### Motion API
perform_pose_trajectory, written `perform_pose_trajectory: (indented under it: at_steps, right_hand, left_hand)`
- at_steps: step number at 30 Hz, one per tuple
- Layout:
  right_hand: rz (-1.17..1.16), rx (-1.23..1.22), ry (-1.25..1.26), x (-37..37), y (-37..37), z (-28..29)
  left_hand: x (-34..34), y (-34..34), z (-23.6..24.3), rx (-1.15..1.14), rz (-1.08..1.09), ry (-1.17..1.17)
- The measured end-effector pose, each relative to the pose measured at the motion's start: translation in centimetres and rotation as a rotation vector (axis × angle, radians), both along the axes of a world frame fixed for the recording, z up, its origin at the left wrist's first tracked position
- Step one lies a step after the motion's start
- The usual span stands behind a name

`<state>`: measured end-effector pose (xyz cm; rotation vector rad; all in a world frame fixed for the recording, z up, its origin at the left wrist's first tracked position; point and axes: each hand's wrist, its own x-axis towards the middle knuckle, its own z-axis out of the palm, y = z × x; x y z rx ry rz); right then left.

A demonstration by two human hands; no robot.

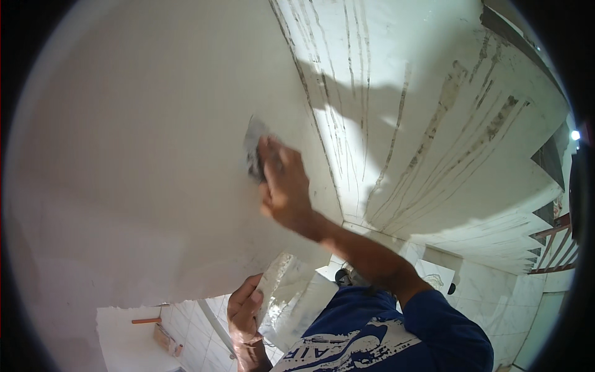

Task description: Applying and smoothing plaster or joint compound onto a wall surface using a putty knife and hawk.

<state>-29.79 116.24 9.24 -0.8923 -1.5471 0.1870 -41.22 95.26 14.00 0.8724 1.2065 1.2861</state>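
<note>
My right hand (285,180) grips a flat metal scraper (253,139), smeared with dark and pale material, against the smooth off-white wall (142,142), left of the corner line. Lower in the view, my left hand (246,310) holds a pale, shiny flat board or wide blade (288,294) by its left edge. It is streaked with white material along that edge; whether it is metal or plastic I cannot tell.
On the right is a white surface (421,124) with dark streaks and a sawtooth edge, beside a reddish railing (558,248). Below are a pale tiled floor (192,335), a grey rail (214,325), an orange bar (145,321) and small items on the floor.
</note>
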Motion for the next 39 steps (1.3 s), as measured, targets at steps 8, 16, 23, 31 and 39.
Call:
perform_pose_trajectory:
  at_steps: [8,16,23,31,39]
  right_hand:
    - [0.297,-0.039,-0.010,3.6,-4.2,-0.6]
    - [-0.166,-0.132,0.129,6.8,11.4,1.9]
    - [-0.065,-0.107,-0.020,1.8,3.8,1.1]
    - [0.239,0.034,0.067,5.1,-1.4,-1.1]
    - [-0.071,-0.054,0.118,8.1,12.6,-2.9]
  left_hand:
    - [-0.5,-2.6,0.8,0.061,0.114,0.063]
    - [0.9,-2.9,-0.8,0.053,0.161,0.117]
    - [1.5,-2.9,-0.3,0.023,0.151,0.117]
    - [2.3,-3.2,0.8,0.073,0.130,0.054]
    - [2.5,-3.9,0.1,0.065,0.142,0.173]
